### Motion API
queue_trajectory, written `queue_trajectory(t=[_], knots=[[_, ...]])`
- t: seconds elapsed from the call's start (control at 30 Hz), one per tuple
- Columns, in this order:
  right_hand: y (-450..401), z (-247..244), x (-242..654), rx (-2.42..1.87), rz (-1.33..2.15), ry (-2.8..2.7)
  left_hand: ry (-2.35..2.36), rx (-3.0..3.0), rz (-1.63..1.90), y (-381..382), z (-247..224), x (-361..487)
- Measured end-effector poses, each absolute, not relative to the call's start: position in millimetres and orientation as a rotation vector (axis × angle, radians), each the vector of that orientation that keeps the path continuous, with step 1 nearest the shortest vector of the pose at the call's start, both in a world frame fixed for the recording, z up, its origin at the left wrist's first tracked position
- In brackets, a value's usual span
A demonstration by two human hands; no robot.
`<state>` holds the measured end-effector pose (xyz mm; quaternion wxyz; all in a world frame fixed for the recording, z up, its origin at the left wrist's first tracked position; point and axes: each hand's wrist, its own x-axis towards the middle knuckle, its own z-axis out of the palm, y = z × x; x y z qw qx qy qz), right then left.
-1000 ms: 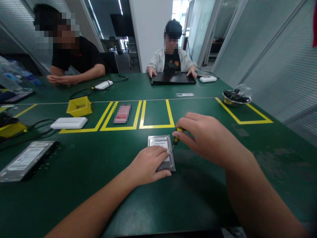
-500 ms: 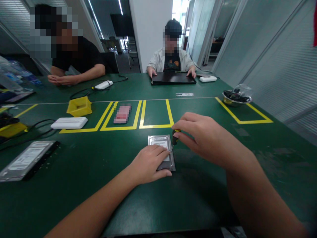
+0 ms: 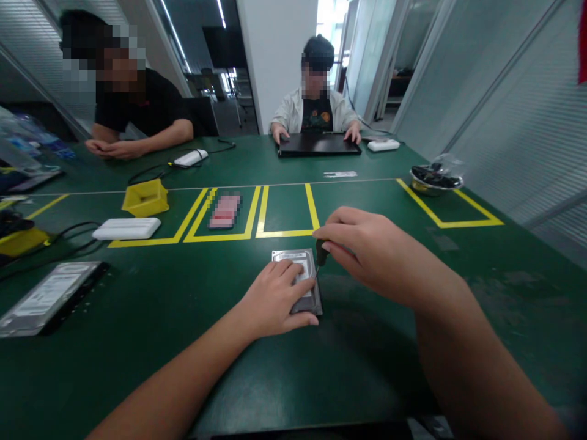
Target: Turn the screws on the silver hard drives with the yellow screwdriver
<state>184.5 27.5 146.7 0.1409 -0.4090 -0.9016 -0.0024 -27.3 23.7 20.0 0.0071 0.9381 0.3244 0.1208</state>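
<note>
Watching from across the room, so grain of salt. Biggest thing is the green table (image 3: 220, 391), with a larger drive (image 3: 50, 296) lying flat off to the left. The small hard drive (image 3: 306, 306) sits label-up in front of the person, left hand (image 3: 274, 299) spread loosely over it, not clenched. Right hand (image 3: 380, 253) has a closed pinch on a screwdriver (image 3: 321, 253), its shaft angled to the drive's right edge. Looks mid-job to me: top plate's on, but can't tell which screws are in or out.
</note>
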Motion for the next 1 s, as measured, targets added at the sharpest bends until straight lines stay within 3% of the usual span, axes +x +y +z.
queue_trajectory(t=[1.0], knots=[[36.7, 141.0, 181.0, -1.135, 0.019, -2.532, 1.094, 2.944, 0.154, 29.0, 24.6, -22.3]])
